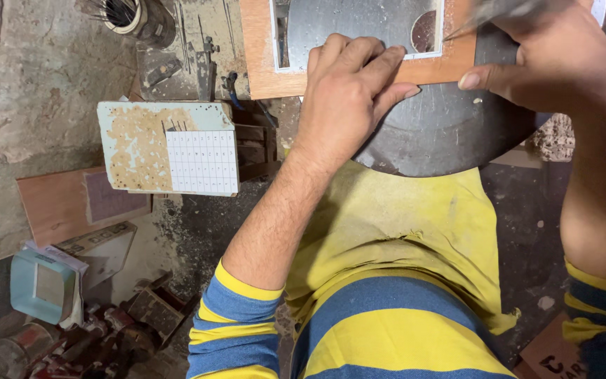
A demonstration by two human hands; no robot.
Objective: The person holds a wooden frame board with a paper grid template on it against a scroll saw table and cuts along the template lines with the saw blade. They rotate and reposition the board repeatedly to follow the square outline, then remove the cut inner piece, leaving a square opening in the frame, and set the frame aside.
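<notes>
A reddish-brown wooden frame piece (261, 49) with a rectangular cut-out lies on a dark round work surface (443, 133). My left hand (348, 91) presses flat on the frame's lower edge, fingers spread forward. My right hand (555, 60) is at the upper right, closed around a thin grey tool (489, 14) that is blurred; its tip meets the frame's right side near a round hole (426, 31). Inside the cut-out a grey sheet shows.
A worn white block with a small grid chart (170, 147) stands left of the round surface. Wooden boards (57, 203), a pale blue box (40, 284) and rusty metal parts (106, 337) crowd the lower left. A tin of thin rods (128, 14) sits at the top.
</notes>
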